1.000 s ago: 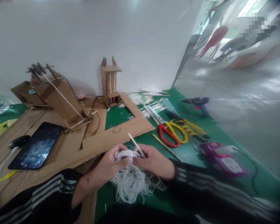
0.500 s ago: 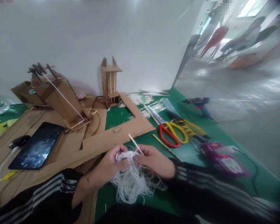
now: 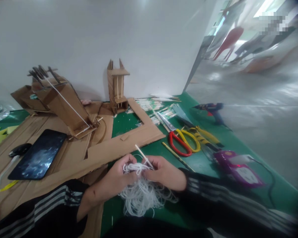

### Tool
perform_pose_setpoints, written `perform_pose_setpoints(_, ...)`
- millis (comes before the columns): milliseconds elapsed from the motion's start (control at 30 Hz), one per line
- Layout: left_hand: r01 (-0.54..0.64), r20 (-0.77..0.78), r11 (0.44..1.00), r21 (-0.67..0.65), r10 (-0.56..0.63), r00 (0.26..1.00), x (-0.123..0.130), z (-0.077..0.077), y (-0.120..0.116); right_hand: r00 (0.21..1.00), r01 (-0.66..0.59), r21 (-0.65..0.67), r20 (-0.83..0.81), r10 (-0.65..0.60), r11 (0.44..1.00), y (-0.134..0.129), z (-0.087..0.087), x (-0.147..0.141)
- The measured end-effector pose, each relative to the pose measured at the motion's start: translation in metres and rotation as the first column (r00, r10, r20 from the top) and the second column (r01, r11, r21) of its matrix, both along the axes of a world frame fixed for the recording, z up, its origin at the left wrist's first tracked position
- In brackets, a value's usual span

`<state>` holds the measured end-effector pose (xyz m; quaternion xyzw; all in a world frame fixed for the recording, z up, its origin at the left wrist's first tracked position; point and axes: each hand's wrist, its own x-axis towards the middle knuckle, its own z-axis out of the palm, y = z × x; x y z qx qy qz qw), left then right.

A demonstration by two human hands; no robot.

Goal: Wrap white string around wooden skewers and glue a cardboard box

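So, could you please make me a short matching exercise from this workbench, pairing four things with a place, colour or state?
Things:
1. String bundle
2. Scissors
3. Phone
4. Power strip

Descriptions:
A. Lying on cardboard
B. Purple, with a small red light
C. Gathered between the left hand and the right hand
D. One red handle, one yellow

Right pairs: 1-C, 2-D, 3-A, 4-B.

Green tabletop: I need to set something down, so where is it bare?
Bare green tabletop shows between the yellow rod and the purple device; another patch, with scraps, lies between cardboard tower and cardboard strip. Crowded: around the scissors, pliers and white sticks, and at the white string.
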<state>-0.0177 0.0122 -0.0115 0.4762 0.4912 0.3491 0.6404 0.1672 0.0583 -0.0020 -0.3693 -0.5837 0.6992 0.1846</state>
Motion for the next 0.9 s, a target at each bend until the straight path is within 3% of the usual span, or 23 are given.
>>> perform_pose_setpoints(233,0.029,0.126,0.996,-0.08,-0.019,0.992,-0.002,0.001,-0.002,0.995,0.048,-0.056,-0.089,-0.053,0.997,0.001,0.0,-0.001)
perform_pose_setpoints(367,0.026,0.093,0.998,-0.055,-0.021,0.995,-0.002,0.002,-0.002,0.997,0.012,-0.088,-0.077,-0.018,0.996,0.001,0.001,0.0)
perform_pose_setpoints(667,-0.019,0.099,1.0,0.003,0.018,0.995,-0.002,-0.007,0.003,1.0,0.001,0.002,0.03,-0.001,1.0,0.002,0.006,0.001)
perform_pose_setpoints(900,-0.006,0.056,1.0,0.023,0.005,0.998,-0.002,-0.012,0.002,1.0,0.009,0.043,-0.004,-0.009,0.999,0.0,0.0,0.0)
